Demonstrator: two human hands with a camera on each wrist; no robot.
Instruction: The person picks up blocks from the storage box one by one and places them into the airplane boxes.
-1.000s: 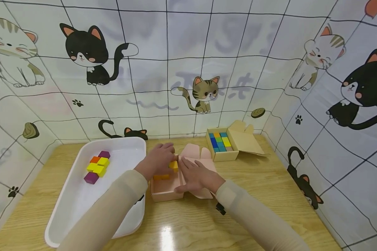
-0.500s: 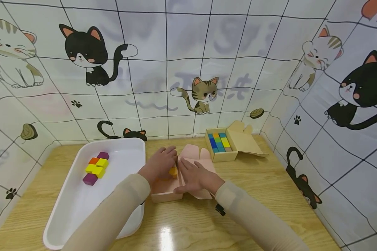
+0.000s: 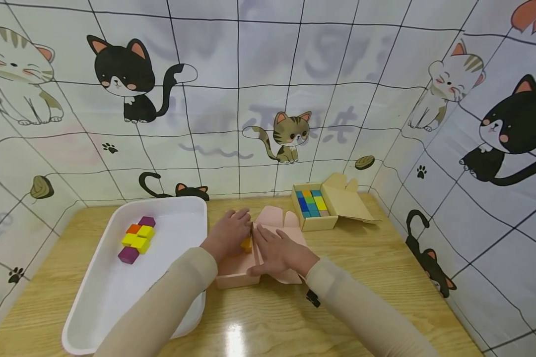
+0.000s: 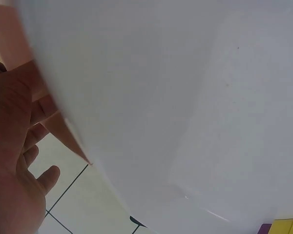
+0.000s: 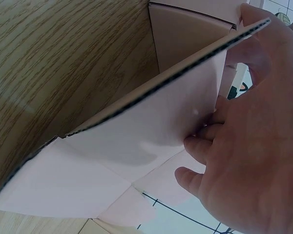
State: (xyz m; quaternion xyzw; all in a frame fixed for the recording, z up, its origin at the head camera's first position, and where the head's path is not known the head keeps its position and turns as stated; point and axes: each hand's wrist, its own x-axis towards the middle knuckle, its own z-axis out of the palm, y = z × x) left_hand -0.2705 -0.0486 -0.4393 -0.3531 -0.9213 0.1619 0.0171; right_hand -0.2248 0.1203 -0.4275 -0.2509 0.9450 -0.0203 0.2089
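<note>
My left hand (image 3: 229,234) reaches into the open pink cardboard box (image 3: 237,281), and its fingertips are hidden in the head view. An orange block (image 3: 246,245) shows inside, right beside that hand. Whether the fingers hold a block cannot be seen. In the left wrist view the left hand (image 4: 12,131) is partly covered by the white tray's edge (image 4: 83,146). My right hand (image 3: 282,251) lies over the box's folded-out lid (image 3: 295,233), fingers extended toward the box's right wall. The right wrist view has the right hand's (image 5: 249,131) fingertips touching the pink cardboard (image 5: 136,141).
The white tray (image 3: 161,292) on the left carries yellow blocks (image 3: 139,243), purple blocks (image 3: 128,255) and an orange-red block (image 3: 134,228). A yellow box (image 3: 319,224) of coloured blocks stands open at the back right. Cat-printed wall sheeting (image 3: 214,109) borders the wooden table (image 3: 366,267).
My left hand has shifted slightly right and lower in the pink box, covering an orange block that showed one second ago. The right hand stays on the lid.
</note>
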